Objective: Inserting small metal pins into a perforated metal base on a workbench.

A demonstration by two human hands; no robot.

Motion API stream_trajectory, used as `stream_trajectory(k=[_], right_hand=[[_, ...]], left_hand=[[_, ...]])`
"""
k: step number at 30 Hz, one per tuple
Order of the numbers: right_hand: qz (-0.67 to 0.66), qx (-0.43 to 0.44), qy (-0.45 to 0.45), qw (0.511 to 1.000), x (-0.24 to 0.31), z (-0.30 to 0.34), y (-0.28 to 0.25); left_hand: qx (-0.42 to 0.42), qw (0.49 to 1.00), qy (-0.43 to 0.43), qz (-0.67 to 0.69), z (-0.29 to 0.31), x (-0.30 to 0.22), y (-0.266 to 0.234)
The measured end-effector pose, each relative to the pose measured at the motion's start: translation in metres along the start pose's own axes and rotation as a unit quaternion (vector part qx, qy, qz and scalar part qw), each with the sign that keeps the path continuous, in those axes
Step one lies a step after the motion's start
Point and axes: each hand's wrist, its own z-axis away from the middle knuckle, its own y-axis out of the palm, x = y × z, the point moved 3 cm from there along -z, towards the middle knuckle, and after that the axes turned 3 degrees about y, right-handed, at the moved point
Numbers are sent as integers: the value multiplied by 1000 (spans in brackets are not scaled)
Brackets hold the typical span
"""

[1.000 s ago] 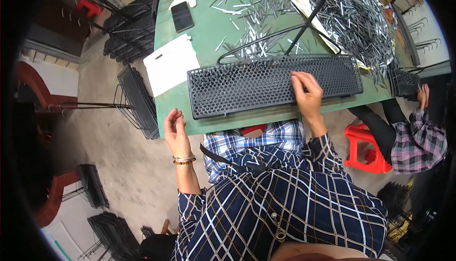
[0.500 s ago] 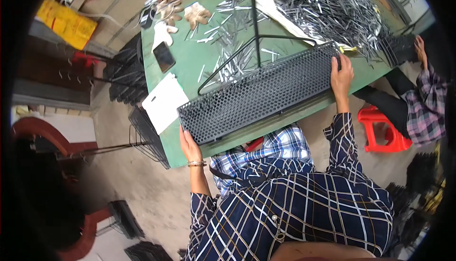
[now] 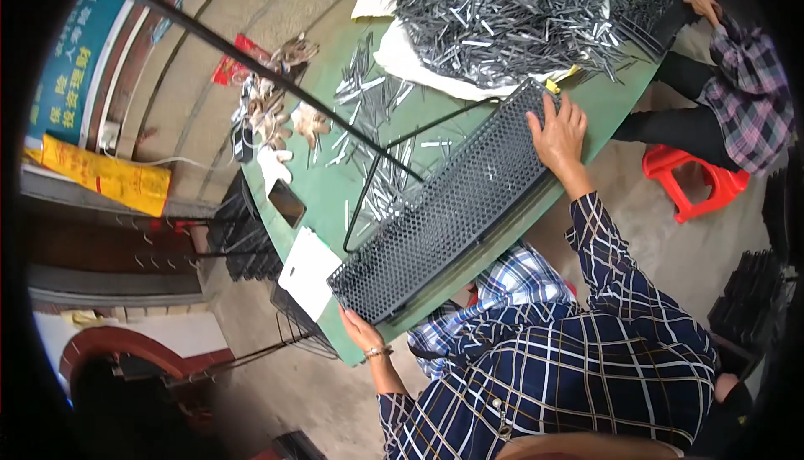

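A long black perforated metal rack lies aslant along the near edge of the green table. My left hand grips its near left end, the thumb at the corner and the other fingers mostly hidden underneath. At the far right end, my right hand holds the rack, fingers laid over its edge. Behind the rack's far side is a bent black wire frame. A long black rod runs from near the middle of that side toward the upper left; how it is joined I cannot tell.
On the green table lie a heap of thin dark metal strips on white sacking, a phone, a white card and work gloves. To the right, a person sits by a red stool.
The whole view has turned, so the table and rack slant more steeply in the picture. Both hands still hold the rack's ends; the right-hand fingers are spread farther apart.
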Motion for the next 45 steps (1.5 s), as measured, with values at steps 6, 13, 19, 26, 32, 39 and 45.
stream_trajectory(k=[6, 13, 19, 26, 32, 39, 45], right_hand=[[-5, 4, -4, 1000, -2, -3, -11], [9, 169, -5, 985, -7, -19, -17], [-73, 179, -105, 976, -18, -89, -11], [-45, 114, -161, 979, -12, -181, 72], [59, 87, -207, 973, -8, -223, 116], [34, 115, -243, 963, 6, -240, 109], [46, 99, -258, 960, 7, -232, 113]], left_hand=[[17, 999, -32, -2, 1, -9, 3], [22, 999, -29, 10, 3, 0, 0], [16, 998, -35, 56, 2, -5, -1], [23, 999, -28, 37, 0, -10, -1], [18, 997, -44, 53, 3, -20, 5], [15, 998, -60, 31, 3, 4, -3], [6, 998, -57, 17, 3, 2, -2]])
